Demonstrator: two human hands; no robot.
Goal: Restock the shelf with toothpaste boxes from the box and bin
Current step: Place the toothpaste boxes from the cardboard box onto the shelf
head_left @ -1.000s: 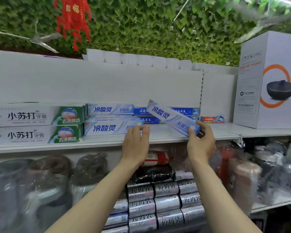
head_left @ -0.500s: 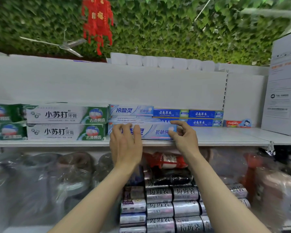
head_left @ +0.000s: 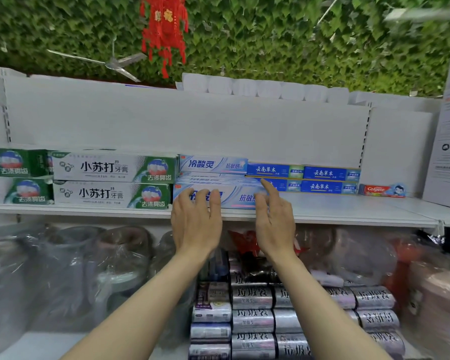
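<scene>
Front light-blue toothpaste box (head_left: 234, 198) lying flat along the near edge of the white shelf (head_left: 348, 211), long side facing out, just right of the green-and-white toothpaste boxes (head_left: 112, 181) and in front of a short stack of like light-blue boxes (head_left: 212, 165). Left hand (head_left: 195, 222) raised to the box's left half, fingers fairly straight and together, fingertips laid over the printed front face; no curl round it, so open and at most touching. Right hand (head_left: 274, 219) at the box's right end, fingers spread and loosely extended, index finger reaching up toward the dark-blue toothpaste boxes (head_left: 304, 178) behind; open too, gripping nothing, contact with the box not certain. Box therefore resting on the shelf by itself, between and just beyond the two hands rather than held.

Compared with a second ago: then tilted in the air, pinched by the right hand above the shelf edge; now level and set down in the row. Half a second ago, right fingers curled at the box's right end; now released and splayed. Left hand much as before against the front face.

Farther right on the shelf, a small red Colgate box (head_left: 382, 190), well apart. Below, silver rolls (head_left: 252, 318) stacked in rows, and plastic-wrapped goods (head_left: 63, 268) to the left.
</scene>
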